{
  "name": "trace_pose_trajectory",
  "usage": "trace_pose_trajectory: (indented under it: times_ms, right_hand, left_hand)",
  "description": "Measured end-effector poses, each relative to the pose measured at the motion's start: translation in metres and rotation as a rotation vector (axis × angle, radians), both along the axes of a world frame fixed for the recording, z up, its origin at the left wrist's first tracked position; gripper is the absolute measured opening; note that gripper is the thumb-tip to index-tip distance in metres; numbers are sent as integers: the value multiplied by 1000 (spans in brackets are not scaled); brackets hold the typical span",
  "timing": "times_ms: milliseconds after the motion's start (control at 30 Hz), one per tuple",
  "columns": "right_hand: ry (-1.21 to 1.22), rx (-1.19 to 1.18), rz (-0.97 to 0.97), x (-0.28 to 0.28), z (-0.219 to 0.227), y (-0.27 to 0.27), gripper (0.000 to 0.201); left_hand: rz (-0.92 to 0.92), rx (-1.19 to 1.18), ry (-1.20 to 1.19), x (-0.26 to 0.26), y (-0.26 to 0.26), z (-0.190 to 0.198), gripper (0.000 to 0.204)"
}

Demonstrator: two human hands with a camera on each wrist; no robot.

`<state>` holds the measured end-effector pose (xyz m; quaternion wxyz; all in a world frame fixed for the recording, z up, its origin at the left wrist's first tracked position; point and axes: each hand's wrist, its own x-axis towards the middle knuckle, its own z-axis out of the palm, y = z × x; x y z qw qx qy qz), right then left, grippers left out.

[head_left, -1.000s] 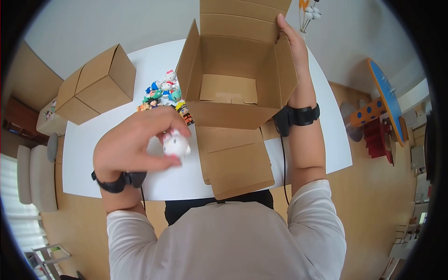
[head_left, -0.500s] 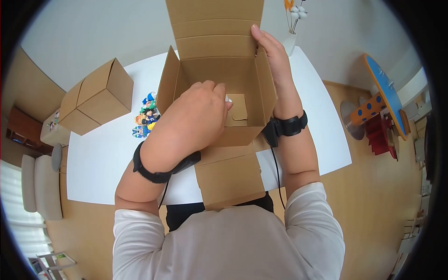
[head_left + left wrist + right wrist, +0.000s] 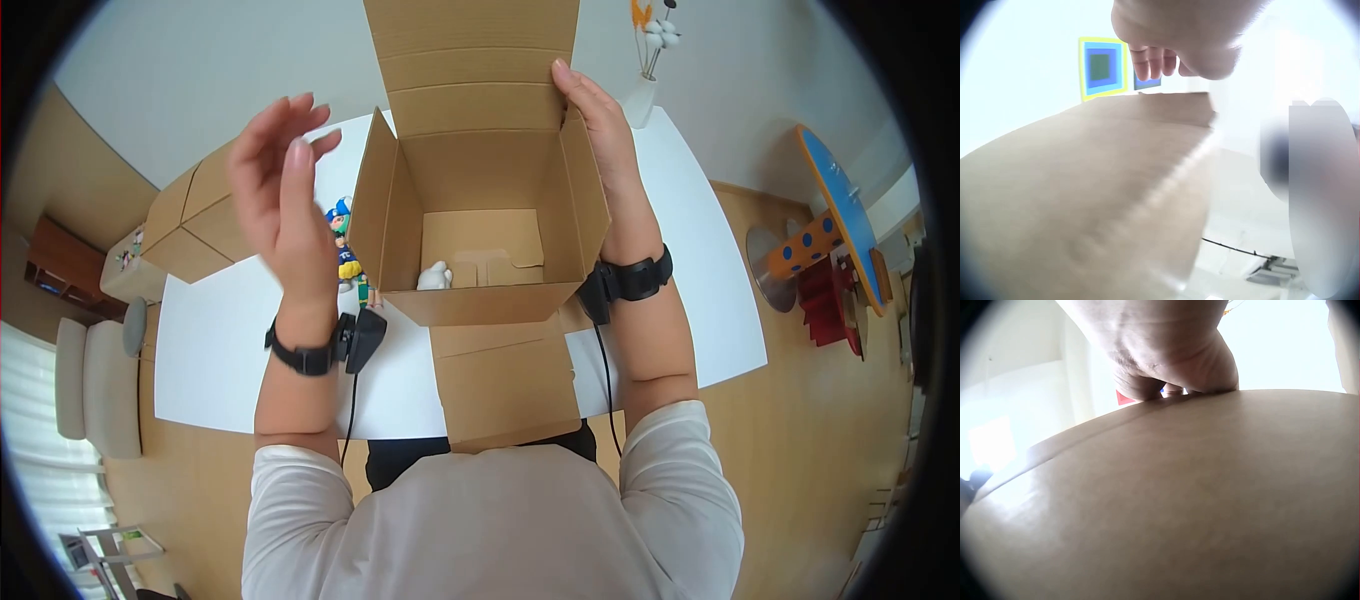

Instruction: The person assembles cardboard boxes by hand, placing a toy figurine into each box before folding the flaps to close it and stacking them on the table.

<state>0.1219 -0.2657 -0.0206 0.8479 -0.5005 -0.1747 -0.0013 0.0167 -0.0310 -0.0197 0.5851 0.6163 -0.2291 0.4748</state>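
White figurine [image 3: 435, 277] inside the open cardboard box [image 3: 485, 306], near-left corner, well in from the tabletop's [image 3: 225, 370] near edge. My left hand [image 3: 285, 195], raised, has loosely bent fingers; my right hand [image 3: 605, 130] touches the box, pinching or not, I cannot tell.

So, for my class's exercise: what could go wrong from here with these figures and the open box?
The left hand hangs close to the toy figures beside the open box, so a careless sweep might scatter some. Something dropped in could knock the white figure in its near left corner. The front flap stretches towards the person's body, so leaning in might shift the box.
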Motion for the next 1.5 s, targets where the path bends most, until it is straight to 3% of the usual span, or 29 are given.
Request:
trace_pose_trajectory:
  times_ms: [67, 167, 267, 300, 400, 633, 733, 833, 933, 1033, 1233, 1333, 1500]
  right_hand:
    - [4, -3, 4, -2, 1, 4, 38]
    - [-19, -34, -15, -4, 2, 8, 40]
    - [-32, -75, -40, -3, 2, 10, 42]
    - [-32, -82, -49, -4, 3, 11, 42]
    - [-46, -117, -94, -8, 6, 11, 43]
    - [-125, -230, -158, -9, 6, 7, 53]
    - [-120, -30, 172, 11, -7, 4, 61]
    - [25, -63, 291, 1, -9, 2, 65]
    - [209, -161, 176, -22, -3, 6, 63]
    - [147, -209, 196, -5, -26, -4, 62]
    - [135, -68, 320, 0, -42, -3, 52]
    - [137, -183, 269, -8, -35, 3, 46]
    - [110, -166, 195, -16, -30, 7, 41]
  left_hand:
    - [-136, -259, 211, 23, 11, -16, 32]
    - [-323, -335, 428, 34, 14, -32, 33]
    - [-400, -314, 564, 38, 6, -37, 35]
    - [-489, -312, 506, 41, 6, -45, 39]
    - [-530, -132, 517, 30, -5, -43, 44]
    - [-501, -176, 499, 25, -10, -42, 51]
    - [-475, -190, 498, 31, -9, -47, 54]
    - [-436, -211, 508, 33, -5, -48, 57]
    - [-445, -212, 550, 32, -4, -46, 60]
    - [-572, -241, 469, 37, -3, -53, 63]
    - [-504, -195, 519, 32, -5, -52, 67]
    - [-533, -222, 528, 31, -6, -52, 68]
    - [-487, -186, 480, 29, -8, -50, 69]
